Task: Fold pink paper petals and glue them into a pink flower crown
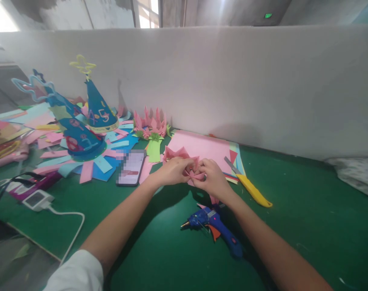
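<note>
Both of my hands meet over the middle of the green table, fingers pinched on a folded pink paper piece. My left hand grips it from the left, and my right hand from the right. Behind my left hand stands a zigzag pink paper band; whether it joins the piece in my fingers I cannot tell. Below my hands lies a blue glue gun, its nozzle pointing left, with orange paper scraps under it. To the right, a yellow utility knife rests with its blade out toward the paper sheets.
Pink paper sheets lie behind my hands. A pink paper crown and a phone are to their left. Farther left are blue cone hats, paper strips and a white cable. A pale partition borders the table's back.
</note>
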Motion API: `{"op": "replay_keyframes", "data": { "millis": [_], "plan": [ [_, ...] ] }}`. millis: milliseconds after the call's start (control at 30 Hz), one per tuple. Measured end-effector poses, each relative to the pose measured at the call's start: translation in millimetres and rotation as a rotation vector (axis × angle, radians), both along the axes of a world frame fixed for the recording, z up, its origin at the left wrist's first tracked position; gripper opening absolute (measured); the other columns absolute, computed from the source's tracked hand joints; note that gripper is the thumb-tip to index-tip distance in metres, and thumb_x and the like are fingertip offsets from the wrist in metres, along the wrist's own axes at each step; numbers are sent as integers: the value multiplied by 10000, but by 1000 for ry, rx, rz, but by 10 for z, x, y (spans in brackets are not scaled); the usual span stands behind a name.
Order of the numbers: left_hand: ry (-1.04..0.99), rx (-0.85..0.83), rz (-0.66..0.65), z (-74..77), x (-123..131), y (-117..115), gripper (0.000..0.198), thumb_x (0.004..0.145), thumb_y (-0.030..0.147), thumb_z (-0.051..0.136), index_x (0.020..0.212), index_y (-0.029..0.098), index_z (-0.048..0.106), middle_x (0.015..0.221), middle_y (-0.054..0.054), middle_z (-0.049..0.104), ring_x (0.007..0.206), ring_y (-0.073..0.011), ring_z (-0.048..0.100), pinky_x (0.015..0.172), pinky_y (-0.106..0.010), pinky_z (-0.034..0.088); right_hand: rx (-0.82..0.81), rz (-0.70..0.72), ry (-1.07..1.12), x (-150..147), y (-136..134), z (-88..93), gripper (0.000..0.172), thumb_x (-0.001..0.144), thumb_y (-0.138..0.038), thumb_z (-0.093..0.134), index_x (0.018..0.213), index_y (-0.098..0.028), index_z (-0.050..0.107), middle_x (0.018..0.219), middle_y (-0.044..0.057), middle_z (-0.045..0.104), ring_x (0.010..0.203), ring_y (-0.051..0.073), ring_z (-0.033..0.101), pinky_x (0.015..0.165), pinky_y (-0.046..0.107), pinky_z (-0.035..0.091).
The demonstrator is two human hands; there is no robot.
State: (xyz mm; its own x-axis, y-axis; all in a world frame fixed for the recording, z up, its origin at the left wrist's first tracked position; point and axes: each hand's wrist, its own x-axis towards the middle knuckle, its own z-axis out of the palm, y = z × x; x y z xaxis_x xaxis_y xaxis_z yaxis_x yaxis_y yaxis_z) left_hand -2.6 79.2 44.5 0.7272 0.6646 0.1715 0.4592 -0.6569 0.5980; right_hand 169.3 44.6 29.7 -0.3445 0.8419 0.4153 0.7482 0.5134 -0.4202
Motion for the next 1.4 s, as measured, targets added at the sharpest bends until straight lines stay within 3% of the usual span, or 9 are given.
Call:
{"op": "replay_keyframes", "data": {
  "millis": [433, 633, 800, 900, 967, 1067, 1233, 1400],
  "plan": [
    [3, 67, 42, 37, -16, -21, 212, 659, 194, 607, 824, 184, 473, 778, 4, 554, 781, -167, 521, 610, -247, 373, -13, 18, 100, 20, 23, -27, 101, 596, -149, 673, 577, -200, 587, 739, 12, 563, 738, 183, 510, 688, 336, 399],
    [13, 118, 25, 9, -17, -7, 233, 653, 198, 616, 799, 191, 435, 770, 6, 536, 792, -174, 506, 645, -261, 383, -2, 31, 103, 15, 12, -31, 121, 595, -134, 678, 582, -196, 575, 730, 10, 555, 728, 180, 501, 682, 331, 393],
    [34, 181, -1, 36, -35, 8, 204, 678, 142, 585, 811, 196, 440, 833, -9, 586, 853, -185, 534, 828, -317, 387, 15, 23, 11, 38, 4, 3, 80, 676, -230, 689, 679, -203, 614, 767, 33, 557, 778, 204, 510, 699, 338, 397],
    [57, 227, -24, 45, -79, 16, 250, 660, 66, 558, 858, 197, 477, 830, 6, 627, 840, -166, 567, 972, -358, 295, -17, 28, -9, 168, -96, 118, 264, 705, -298, 690, 937, -220, 591, 906, 52, 582, 872, 224, 523, 743, 342, 407],
    [89, 234, -16, 25, -121, 18, 310, 655, 42, 544, 917, 202, 508, 844, 12, 652, 842, -163, 583, 1013, -378, 242, -81, -50, -6, 307, -248, 199, 337, 725, -344, 673, 1004, -221, 531, 946, 55, 578, 851, 212, 531, 712, 320, 416],
    [133, 238, 3, -38, -179, 20, 301, 673, 52, 539, 927, 213, 545, 864, 16, 669, 895, -173, 585, 1033, -407, 197, -291, -201, -79, 512, -591, 247, 250, 784, -456, 572, 802, -225, 478, 700, -4, 538, 597, 159, 488, 529, 268, 355],
    [167, 242, 10, -71, -240, -18, 253, 718, 131, 584, 955, 214, 556, 952, -2, 668, 966, -186, 574, 1043, -442, 161, -706, -232, -181, 597, -1127, 115, 293, 754, -501, 574, 739, -223, 484, 643, -22, 536, 580, 151, 492, 501, 241, 297],
    [125, 292, 63, 142, -252, -182, 489, 700, 302, 692, 1147, 230, 507, 1219, -79, 563, 1160, -259, 469, 1029, -482, 198, -743, -227, -212, 465, -1237, -3, 272, 685, -433, 635, 748, -206, 498, 700, -7, 564, 604, 152, 496, 520, 238, 269]
  ]
}}
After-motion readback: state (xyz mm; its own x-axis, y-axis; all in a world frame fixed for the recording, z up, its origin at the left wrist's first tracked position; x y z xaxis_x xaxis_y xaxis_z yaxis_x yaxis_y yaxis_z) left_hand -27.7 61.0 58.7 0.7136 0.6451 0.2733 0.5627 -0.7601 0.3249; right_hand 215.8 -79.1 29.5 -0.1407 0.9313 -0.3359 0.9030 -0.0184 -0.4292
